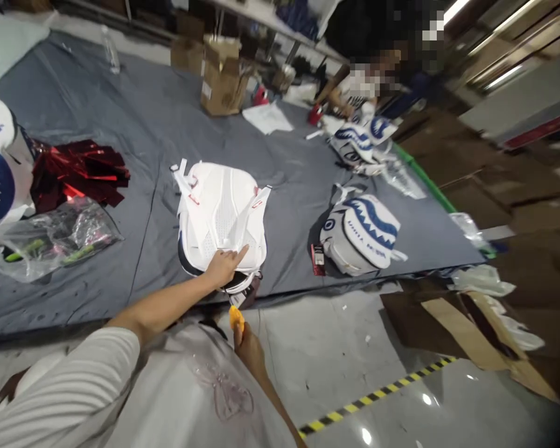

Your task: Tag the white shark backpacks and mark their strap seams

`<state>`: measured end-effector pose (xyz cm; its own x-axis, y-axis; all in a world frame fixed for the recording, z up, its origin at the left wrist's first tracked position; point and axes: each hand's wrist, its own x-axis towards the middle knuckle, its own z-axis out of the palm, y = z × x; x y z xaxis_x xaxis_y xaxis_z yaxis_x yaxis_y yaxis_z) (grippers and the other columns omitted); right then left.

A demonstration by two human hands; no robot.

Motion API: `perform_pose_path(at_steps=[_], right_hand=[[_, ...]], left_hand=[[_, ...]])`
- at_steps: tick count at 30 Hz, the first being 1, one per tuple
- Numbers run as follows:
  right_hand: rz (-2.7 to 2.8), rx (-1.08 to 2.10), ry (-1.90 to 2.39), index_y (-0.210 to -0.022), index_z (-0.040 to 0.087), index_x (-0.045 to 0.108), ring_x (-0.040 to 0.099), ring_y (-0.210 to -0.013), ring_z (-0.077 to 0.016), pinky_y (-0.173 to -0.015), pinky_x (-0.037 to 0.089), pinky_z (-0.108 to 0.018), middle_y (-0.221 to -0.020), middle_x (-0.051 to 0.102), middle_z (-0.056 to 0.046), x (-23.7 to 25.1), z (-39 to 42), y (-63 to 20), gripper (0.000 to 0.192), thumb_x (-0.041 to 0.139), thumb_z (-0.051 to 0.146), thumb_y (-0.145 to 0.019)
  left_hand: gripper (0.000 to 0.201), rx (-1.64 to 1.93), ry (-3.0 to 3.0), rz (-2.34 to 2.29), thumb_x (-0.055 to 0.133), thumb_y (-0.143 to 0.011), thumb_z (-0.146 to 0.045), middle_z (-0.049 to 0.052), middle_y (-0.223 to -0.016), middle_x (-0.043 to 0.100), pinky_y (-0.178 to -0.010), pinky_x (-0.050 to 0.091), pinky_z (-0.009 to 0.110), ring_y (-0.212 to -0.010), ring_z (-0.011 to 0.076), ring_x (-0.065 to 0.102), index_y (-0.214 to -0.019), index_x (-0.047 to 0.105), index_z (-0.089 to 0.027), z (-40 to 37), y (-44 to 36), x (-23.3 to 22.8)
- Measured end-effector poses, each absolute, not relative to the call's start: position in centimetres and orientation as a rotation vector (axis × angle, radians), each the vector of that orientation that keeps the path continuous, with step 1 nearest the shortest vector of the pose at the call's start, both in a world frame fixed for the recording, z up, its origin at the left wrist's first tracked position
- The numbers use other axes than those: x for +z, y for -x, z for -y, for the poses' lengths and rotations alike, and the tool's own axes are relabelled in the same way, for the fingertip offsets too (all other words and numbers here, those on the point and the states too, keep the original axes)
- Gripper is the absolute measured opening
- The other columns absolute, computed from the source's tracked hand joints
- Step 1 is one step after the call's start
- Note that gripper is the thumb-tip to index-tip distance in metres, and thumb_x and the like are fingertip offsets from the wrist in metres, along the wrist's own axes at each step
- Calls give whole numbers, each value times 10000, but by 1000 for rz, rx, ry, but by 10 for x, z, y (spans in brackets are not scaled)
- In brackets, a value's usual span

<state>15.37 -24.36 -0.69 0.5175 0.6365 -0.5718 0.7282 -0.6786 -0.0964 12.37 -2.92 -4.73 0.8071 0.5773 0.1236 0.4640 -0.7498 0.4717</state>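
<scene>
A white backpack [220, 219] lies flat, back panel up, on a grey sheet [121, 124] spread over the floor, straight ahead of the person wearing the camera and near the sheet's front edge. Its long axis runs away from the person, with the shoulder straps fanned out at the far end and the dark-trimmed base nearest the body.

The left hand [224, 266] is stretched forward and rests on the near end of the backpack, fingers loosely curled and the forefinger pointing right across the panel; it presses rather than grips. The right hand [247, 345] sits lower and closer to the body, just short of the backpack's base, closed around a small orange tool [236, 317] whose tip points up toward the bag. So the left hand is the one on the bag, and the right is just below it.

To the right lies a second backpack with a blue shark-mouth print [361, 233]. Left are red foil sheets [77, 171] and a clear plastic bag [51, 239]. At the sheet's far side another person [350, 93] works among more bags and a cardboard box [221, 78].
</scene>
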Motion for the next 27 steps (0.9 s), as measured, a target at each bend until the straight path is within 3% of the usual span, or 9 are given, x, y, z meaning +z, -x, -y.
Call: perform_pose_path(at_steps=[3,7,10,13,16,19,22,25,27], right_hand=[[-1246,-692,-2846,-1130,154,602,714,-812,-228,-590,408,-277,-895,743,-101,-6,229,-160,481,167,348,-1063],[-1409,-369,-3143,-1101,151,603,670,-667,-253,-562,383,-304,-757,703,-98,5,228,-168,592,126,496,-1034],[-1507,-404,-3162,-1113,158,600,658,-632,-259,-572,391,-311,-696,679,-89,3,244,-171,630,114,548,-1019],[-1491,-520,-3094,-1080,167,597,669,-652,-273,-583,398,-316,-706,684,-103,-13,261,-173,619,95,525,-1020],[-1348,-699,-2976,-1069,172,590,690,-703,-279,-600,403,-308,-768,710,-110,-36,272,-179,533,137,450,-1035],[-1232,-859,-2893,-1035,172,599,705,-736,-271,-602,413,-291,-793,723,-109,-55,284,-187,453,210,403,-1040],[-1195,-911,-2900,-1068,142,606,711,-755,-276,-602,440,-296,-804,721,-130,-62,305,-194,498,181,400,-1031],[-1204,-925,-2959,-1167,130,588,705,-735,-266,-607,472,-310,-806,709,-123,-54,325,-194,643,85,503,-1019],[-1264,-942,-3072,-1155,137,586,686,-690,-254,-605,485,-316,-759,682,-104,-42,327,-188,742,41,612,-991]], left_hand=[[836,586,-2440,-950,512,-869,-142,90,-916,739,-840,550,371,-895,243,713,-1607,119,-146,3,-150,-1],[855,1310,-1647,-1023,561,-913,-325,110,-1394,586,-1045,491,339,-1256,209,589,-1604,63,-238,-10,-150,37],[730,1341,-1373,-1000,445,-972,-387,59,-1562,414,-1207,338,393,-1461,176,375,-1579,42,-332,12,-125,14],[540,937,-1552,-1030,274,-1001,-389,92,-1338,630,-1174,369,507,-1415,216,451,-1534,283,-300,61,-84,-28],[427,666,-1703,-919,443,-927,-495,85,-994,752,-953,549,526,-1091,302,682,-1246,651,-302,106,-41,-47],[458,529,-1857,-874,644,-821,-455,88,-1244,698,-1068,470,560,-1231,352,608,-1258,672,-319,108,-13,-39],[643,506,-2156,-892,694,-725,-214,137,-1468,538,-1181,315,578,-1418,370,430,-1361,606,-249,69,-14,-32],[394,589,-2237,-923,665,-695,-144,125,-1130,731,-982,507,462,-1116,326,655,-1074,746,-215,22,-35,-28],[213,709,-2173,-998,615,-796,-225,86,-889,746,-802,540,382,-865,271,686,-957,754,-213,-2,-50,-19]])
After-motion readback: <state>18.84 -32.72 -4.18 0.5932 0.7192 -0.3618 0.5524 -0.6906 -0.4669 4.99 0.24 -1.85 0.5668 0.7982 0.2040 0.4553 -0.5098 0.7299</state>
